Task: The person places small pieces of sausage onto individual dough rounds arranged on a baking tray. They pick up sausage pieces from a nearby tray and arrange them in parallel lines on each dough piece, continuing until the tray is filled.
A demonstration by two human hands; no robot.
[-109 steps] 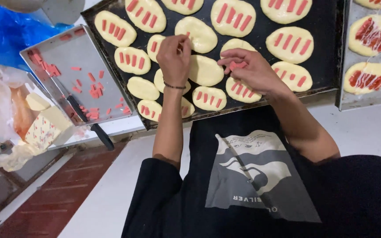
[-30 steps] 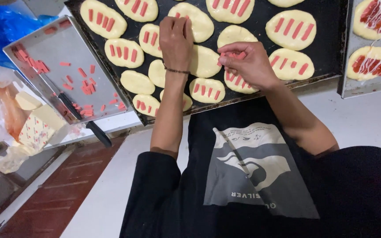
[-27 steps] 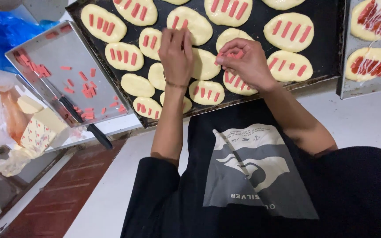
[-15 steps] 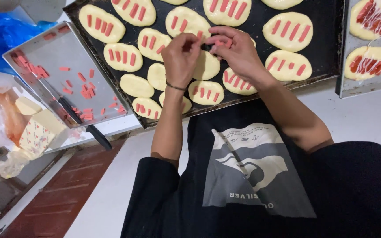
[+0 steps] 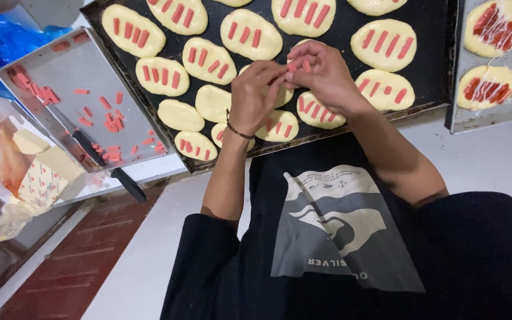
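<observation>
A black baking tray (image 5: 440,53) holds several pale oval dough pieces, most topped with rows of red sausage strips. My left hand (image 5: 256,95) and my right hand (image 5: 321,74) meet above the tray's near middle. Their fingertips pinch small red sausage strips (image 5: 294,64) between them, over a dough piece that they mostly hide. Two plain dough ovals (image 5: 180,115) lie just left of my left hand. A dark bracelet circles my left wrist.
A metal tray (image 5: 42,65) at the left holds scattered red sausage strips and a black-handled knife (image 5: 111,169). A block of cheese (image 5: 45,175) lies in plastic at the far left. Another metal tray (image 5: 460,118) at the right carries dough pieces topped with red and white.
My left hand lifted off a dough piece and came together with my right hand above the tray. Both now pinch the red strips.
</observation>
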